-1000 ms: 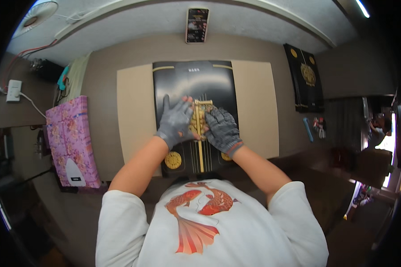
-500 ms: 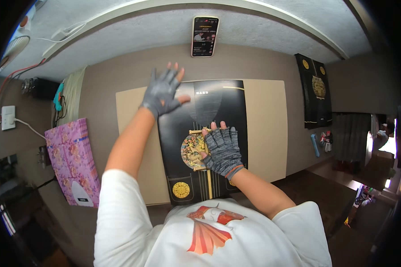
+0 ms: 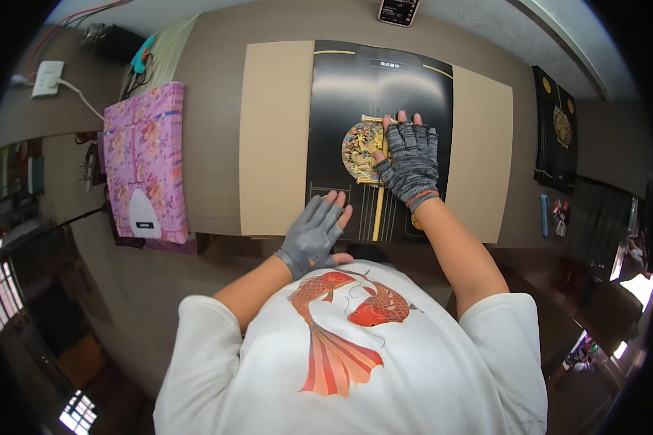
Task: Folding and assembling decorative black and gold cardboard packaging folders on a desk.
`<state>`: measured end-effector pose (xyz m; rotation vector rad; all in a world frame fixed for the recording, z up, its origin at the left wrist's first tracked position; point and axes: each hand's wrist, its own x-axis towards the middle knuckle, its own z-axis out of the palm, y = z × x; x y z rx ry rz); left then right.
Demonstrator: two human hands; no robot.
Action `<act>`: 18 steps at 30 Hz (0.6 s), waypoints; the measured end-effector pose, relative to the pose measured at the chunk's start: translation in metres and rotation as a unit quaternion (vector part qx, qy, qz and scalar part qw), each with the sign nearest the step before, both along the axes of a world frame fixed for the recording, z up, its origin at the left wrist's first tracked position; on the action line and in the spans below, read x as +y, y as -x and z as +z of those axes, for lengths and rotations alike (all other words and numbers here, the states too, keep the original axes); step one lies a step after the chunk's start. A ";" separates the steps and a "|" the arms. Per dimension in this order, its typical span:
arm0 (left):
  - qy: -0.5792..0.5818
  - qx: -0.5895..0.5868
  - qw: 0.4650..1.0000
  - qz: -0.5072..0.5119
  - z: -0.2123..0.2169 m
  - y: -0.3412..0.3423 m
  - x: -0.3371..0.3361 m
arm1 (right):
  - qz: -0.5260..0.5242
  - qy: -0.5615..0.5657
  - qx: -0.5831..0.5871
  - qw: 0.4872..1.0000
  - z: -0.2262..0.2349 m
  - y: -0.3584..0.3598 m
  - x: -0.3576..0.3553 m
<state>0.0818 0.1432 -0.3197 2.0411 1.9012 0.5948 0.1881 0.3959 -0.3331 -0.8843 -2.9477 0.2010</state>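
Note:
A glossy black printed sheet (image 3: 341, 94) with a round gold and coloured emblem (image 3: 361, 151) lies over a larger tan cardboard sheet (image 3: 272, 145). My right hand (image 3: 413, 163), in a dark grey fingerless glove with an orange cuff line, rests flat on the black sheet just right of the emblem, its fingers pointing away from me. My left hand (image 3: 312, 235), in a smooth grey glove with bare fingertips, is by the near left corner of the black sheet, fingers stretched out. Whether its fingertips touch the sheet I cannot tell. Neither hand grips anything.
At left lies a stack of purple floral sheets (image 3: 159, 159), with a white power strip (image 3: 47, 78) beyond it. A phone (image 3: 397, 10) is at the far edge. Black sheets with gold prints (image 3: 555, 130) and a blue object (image 3: 544, 215) lie at right.
My left hand has swept from the far left part of the black sheet back to its near edge. The right hand stays flat beside the emblem. The whole view has shifted.

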 end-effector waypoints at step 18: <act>0.080 0.157 0.970 0.169 -0.008 -0.015 0.071 | -0.013 0.069 -0.087 0.994 -0.002 -0.018 -0.018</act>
